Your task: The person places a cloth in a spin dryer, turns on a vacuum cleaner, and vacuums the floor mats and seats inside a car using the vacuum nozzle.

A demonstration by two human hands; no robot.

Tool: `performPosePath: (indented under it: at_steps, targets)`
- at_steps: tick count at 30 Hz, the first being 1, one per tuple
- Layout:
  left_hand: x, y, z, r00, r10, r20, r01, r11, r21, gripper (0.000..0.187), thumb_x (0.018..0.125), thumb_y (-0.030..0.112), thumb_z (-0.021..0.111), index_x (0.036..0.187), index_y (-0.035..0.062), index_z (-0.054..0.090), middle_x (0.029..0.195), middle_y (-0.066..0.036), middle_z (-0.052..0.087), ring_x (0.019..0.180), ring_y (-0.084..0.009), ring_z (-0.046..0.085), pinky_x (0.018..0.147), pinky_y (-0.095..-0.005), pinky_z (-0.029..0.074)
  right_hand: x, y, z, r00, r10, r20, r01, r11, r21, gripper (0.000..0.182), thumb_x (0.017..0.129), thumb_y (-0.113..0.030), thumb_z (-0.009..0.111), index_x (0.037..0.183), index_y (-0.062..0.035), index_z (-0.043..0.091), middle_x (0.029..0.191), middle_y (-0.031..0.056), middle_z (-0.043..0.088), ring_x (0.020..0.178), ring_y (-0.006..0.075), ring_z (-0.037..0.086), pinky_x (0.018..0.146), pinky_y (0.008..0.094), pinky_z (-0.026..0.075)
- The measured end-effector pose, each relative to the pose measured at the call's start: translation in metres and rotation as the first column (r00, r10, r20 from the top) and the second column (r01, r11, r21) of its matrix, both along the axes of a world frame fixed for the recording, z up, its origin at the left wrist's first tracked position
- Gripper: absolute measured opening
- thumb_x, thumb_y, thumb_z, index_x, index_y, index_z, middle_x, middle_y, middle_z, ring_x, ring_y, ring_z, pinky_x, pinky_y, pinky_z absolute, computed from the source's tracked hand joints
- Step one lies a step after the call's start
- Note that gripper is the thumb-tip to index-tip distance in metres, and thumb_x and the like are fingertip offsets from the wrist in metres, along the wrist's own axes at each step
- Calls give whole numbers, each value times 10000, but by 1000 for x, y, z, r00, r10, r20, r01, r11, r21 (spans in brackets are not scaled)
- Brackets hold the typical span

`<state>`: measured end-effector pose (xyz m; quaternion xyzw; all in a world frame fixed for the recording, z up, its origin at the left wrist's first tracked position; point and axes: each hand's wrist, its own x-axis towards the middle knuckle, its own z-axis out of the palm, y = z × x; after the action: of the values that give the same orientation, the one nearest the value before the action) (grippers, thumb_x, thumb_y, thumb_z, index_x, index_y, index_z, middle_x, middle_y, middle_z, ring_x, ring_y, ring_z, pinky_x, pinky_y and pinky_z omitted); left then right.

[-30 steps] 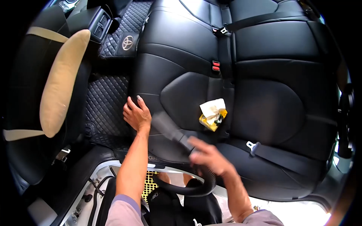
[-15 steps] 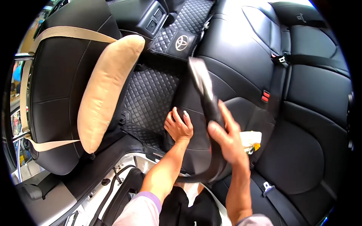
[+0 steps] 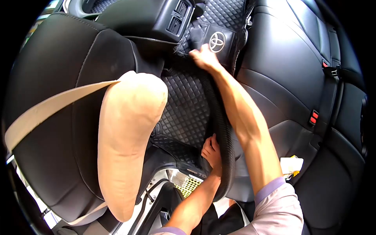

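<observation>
My right hand (image 3: 205,58) is closed around the front end of a black ribbed vacuum hose (image 3: 226,149). It reaches down to the rear floor, beside the quilted mat section with a round silver emblem (image 3: 217,42). The nozzle is mostly hidden in the dark area by the hand. From there the hose curves back under my right forearm toward my body. My left hand (image 3: 212,152) rests at the front edge of the black rear seat, left of the hose, its fingers apart and slightly bent, holding nothing.
A beige cushion (image 3: 129,145) hangs by straps on the front seat back (image 3: 47,90). The centre console (image 3: 156,19) with air vents stands ahead. A quilted floor mat (image 3: 182,105) lies between the seats. A white and yellow packet (image 3: 291,166) and red buckles (image 3: 314,117) are on the rear seat.
My right hand has moved forward and down to the floor with the vacuum hose, which was raised over the seat before. The view has shifted, and the cushion appears closer.
</observation>
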<state>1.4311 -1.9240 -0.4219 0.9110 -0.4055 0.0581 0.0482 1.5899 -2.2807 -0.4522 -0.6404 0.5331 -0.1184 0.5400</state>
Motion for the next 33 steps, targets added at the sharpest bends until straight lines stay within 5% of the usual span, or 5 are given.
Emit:
performPosePath:
  at_steps: [9,13,14,19,33]
  targets:
    - [0,10,6,992,-27,-123,17,997,-77,482,996,221,593,1448,119,459,1353,-118,511,1230,-347,514,1003,-502,399,-29,29,55,964,263,-46,-245,940,239,783,904,-495,655,1386,110,540,1345,325,616,1311,448,562,1129,424,416]
    - [-3,-6,17,997,-13,-73,3,990,-140,450,1001,198,573,1434,122,478,1306,-111,538,1169,-316,553,954,-484,439,-61,21,115,904,-343,256,83,727,681,424,933,-393,671,1100,-10,600,885,166,636,467,228,571,432,353,506]
    - [-3,-6,14,998,-5,-55,-2,991,-133,473,993,197,575,1442,103,461,1316,-114,533,1185,-313,544,970,-482,428,-53,12,80,889,-391,239,275,872,404,664,914,-441,671,1318,68,535,1280,353,623,1169,425,648,976,461,527]
    - [-12,21,-14,988,43,-149,-37,998,46,531,977,284,616,1447,98,454,1324,-119,537,1183,-325,538,983,-489,426,-31,110,29,866,-464,-187,497,838,226,964,982,-464,559,1579,77,30,1267,419,597,1183,520,623,1029,526,507]
    - [-9,21,-12,981,29,-192,-44,996,-73,652,944,399,633,1456,48,433,1350,-137,507,1190,-340,524,1018,-474,398,-21,78,25,849,-481,-218,514,848,127,825,965,-457,579,1493,79,240,1186,389,646,1084,498,673,948,522,538]
